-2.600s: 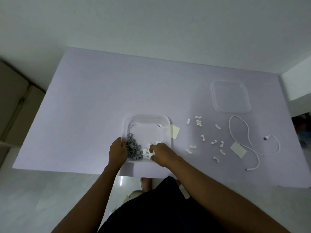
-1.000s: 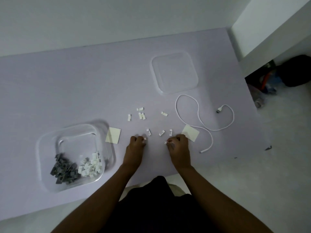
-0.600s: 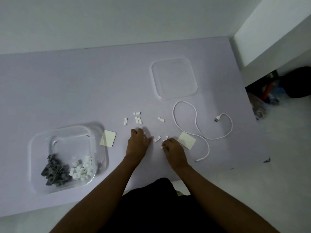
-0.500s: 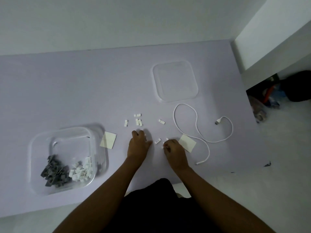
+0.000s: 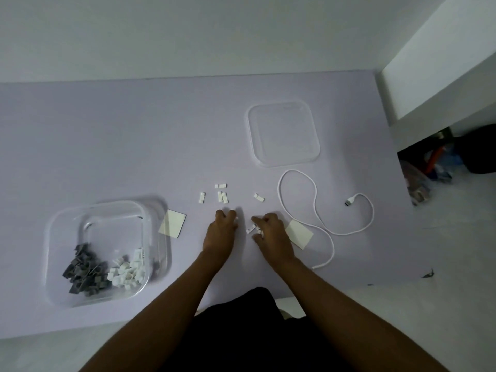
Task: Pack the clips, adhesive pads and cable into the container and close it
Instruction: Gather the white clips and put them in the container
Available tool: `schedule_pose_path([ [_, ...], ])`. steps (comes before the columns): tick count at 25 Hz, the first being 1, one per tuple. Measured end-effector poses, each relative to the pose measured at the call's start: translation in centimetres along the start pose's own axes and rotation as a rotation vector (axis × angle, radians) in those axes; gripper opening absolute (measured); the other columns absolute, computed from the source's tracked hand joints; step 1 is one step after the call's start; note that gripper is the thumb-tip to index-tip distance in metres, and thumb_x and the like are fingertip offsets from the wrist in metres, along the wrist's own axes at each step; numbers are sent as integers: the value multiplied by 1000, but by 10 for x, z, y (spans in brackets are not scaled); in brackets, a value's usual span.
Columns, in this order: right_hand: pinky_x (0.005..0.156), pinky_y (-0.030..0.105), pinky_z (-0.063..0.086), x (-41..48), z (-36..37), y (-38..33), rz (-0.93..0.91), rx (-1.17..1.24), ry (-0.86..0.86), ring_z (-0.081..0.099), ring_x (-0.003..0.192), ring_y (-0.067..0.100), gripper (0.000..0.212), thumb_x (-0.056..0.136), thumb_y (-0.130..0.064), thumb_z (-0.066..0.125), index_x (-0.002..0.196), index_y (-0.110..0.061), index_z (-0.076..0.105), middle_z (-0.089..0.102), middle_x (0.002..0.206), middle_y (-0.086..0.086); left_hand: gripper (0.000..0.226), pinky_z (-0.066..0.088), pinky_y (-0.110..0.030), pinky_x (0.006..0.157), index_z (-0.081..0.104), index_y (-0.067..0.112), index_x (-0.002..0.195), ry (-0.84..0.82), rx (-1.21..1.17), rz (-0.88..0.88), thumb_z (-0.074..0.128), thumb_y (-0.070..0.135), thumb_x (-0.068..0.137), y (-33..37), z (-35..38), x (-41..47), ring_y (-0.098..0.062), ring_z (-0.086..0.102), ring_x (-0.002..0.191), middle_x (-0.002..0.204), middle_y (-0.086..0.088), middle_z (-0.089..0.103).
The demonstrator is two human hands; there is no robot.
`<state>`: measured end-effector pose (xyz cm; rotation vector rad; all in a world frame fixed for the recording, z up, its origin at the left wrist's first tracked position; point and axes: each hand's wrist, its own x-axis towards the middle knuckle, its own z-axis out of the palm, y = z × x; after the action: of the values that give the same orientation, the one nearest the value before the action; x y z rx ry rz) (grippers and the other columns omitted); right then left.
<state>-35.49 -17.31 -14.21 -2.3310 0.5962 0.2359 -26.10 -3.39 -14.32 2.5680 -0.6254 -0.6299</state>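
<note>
The clear square container (image 5: 51, 237) sits at the left with grey clips (image 5: 83, 272) and white clips (image 5: 128, 269) inside. Several loose white clips (image 5: 222, 196) lie on the lilac table just beyond my hands. My left hand (image 5: 221, 232) rests knuckles up with a white clip at its fingertips. My right hand (image 5: 271, 232) is curled over a few white clips (image 5: 251, 229). One adhesive pad (image 5: 172, 223) lies beside the container, another (image 5: 300, 234) beside my right hand. The white cable (image 5: 316, 210) loops at the right. The clear lid (image 5: 283, 134) lies farther back.
The table's near edge runs just in front of my body, and its right edge drops to the floor. A white wall corner and a dark gap with clutter (image 5: 440, 159) stand at the far right.
My hands left the container and moved right to the loose clips. In the last half second both hands shifted slightly forward and my right hand gathered clips under its fingers.
</note>
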Motion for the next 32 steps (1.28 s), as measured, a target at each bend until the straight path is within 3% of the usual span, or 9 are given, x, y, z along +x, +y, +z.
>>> schedule_pose_path([
  [6,91,35,49,5,8,-12,-63,-30,-52,49,114,25,39,86,-18,71,124,-15,66,52,122,9,15,52,-26,73,67,16,105,134,-349,-160,58,23,96,-18,-8,-4,-15,65,76,89,-3,69],
  [12,86,35,50,12,15,-8,-117,-44,-20,56,101,26,15,90,-15,62,103,-9,68,58,110,12,14,50,-25,58,64,10,93,-9,-887,-442,56,20,97,-20,-25,-9,-16,62,64,78,-8,70],
  [15,78,34,55,14,5,-14,84,270,38,63,84,20,10,85,-15,66,95,-14,69,63,98,4,22,44,-31,56,63,4,89,-101,-1348,-646,41,4,91,-21,-33,-7,-21,53,61,79,-14,58],
  [17,66,34,59,13,-8,-21,362,720,55,65,70,16,9,86,-10,70,95,-10,69,67,85,4,21,37,-28,48,58,6,81,-131,-1475,-722,37,3,85,-20,-39,-6,-18,45,53,72,-10,49],
  [19,56,26,54,10,-21,-24,553,1229,-24,62,65,13,9,89,-6,68,97,-8,67,66,83,6,18,34,-27,48,56,9,75,-98,-1179,-660,44,12,89,-17,-43,-4,-17,42,52,65,-5,47],
  [21,49,21,46,7,-33,-21,617,1586,-119,58,65,14,7,90,-9,61,95,-13,65,61,85,6,24,37,-25,55,56,12,77,-63,-645,-410,58,30,93,-15,-43,-4,-14,47,59,66,-1,53],
  [24,46,20,38,6,-41,-20,576,1777,-236,51,62,17,18,82,-19,50,93,-12,62,59,85,7,41,40,-24,63,58,16,101,-204,-288,-33,72,48,81,-16,-42,-9,-12,54,74,87,1,59],
  [28,49,25,27,15,-45,-29,579,1606,-241,44,58,17,25,84,-32,48,83,-10,61,57,78,8,37,43,-23,76,56,21,116,-361,-73,194,71,34,85,-29,-29,-11,-21,58,95,114,-3,50],
  [32,51,27,35,24,-27,-22,553,813,0,43,53,15,34,91,-36,63,69,-9,63,51,61,4,23,38,-23,67,60,10,97,-225,-37,259,66,32,91,-30,-23,-11,-19,53,77,102,-7,51],
])
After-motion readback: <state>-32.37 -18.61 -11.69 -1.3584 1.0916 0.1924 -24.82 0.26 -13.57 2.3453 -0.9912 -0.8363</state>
